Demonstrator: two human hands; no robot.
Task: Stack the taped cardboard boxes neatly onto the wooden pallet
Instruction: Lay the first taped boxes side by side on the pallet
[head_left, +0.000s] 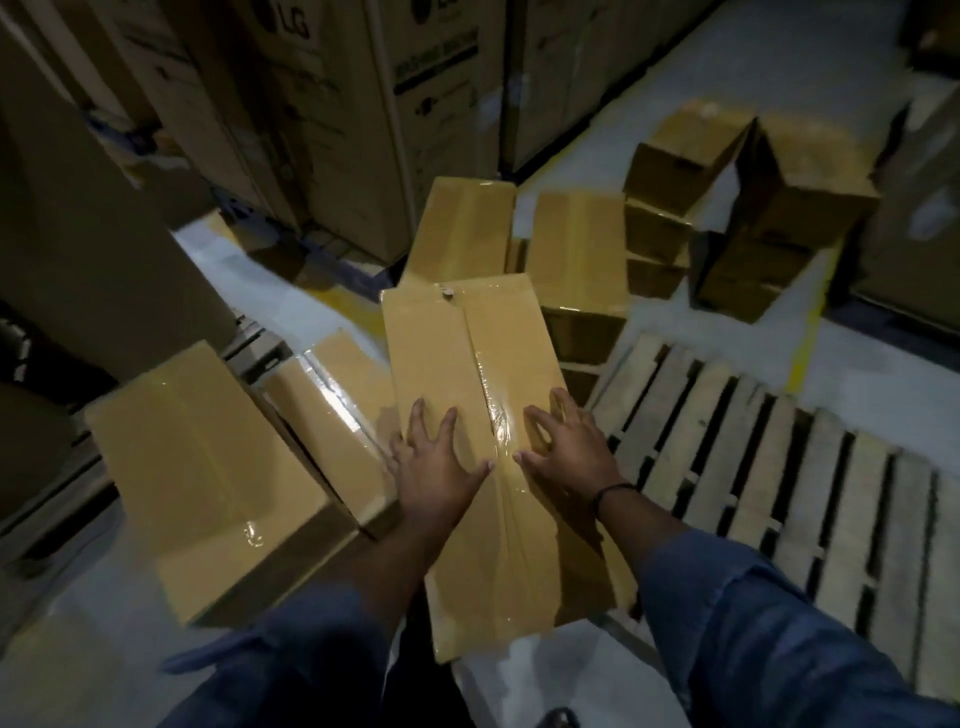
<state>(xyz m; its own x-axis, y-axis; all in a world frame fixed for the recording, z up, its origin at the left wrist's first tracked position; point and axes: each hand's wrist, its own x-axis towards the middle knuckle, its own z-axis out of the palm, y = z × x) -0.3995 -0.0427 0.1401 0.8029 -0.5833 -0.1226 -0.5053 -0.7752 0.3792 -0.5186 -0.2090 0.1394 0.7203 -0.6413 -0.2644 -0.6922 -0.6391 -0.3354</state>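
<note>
Dim, blurry; pallet (779, 467) cut off right. L hand (439, 467) & R hand (569, 452) spread flat on box (441, 353). Grey floor (524, 686), cartons (322, 130) far.

A tall carton (322, 130) at the back is showing the "LG" logo; the black print below it is blurring beyond reading.

A long tan cardboard box (457, 364) with clear tape down its centre seam lies flat, just left of the pale slatted wooden pallet (779, 467). More taped tan boxes (208, 467) lie to its left and behind it, and a stack of smaller boxes (675, 166) stands beyond the pallet.
</note>
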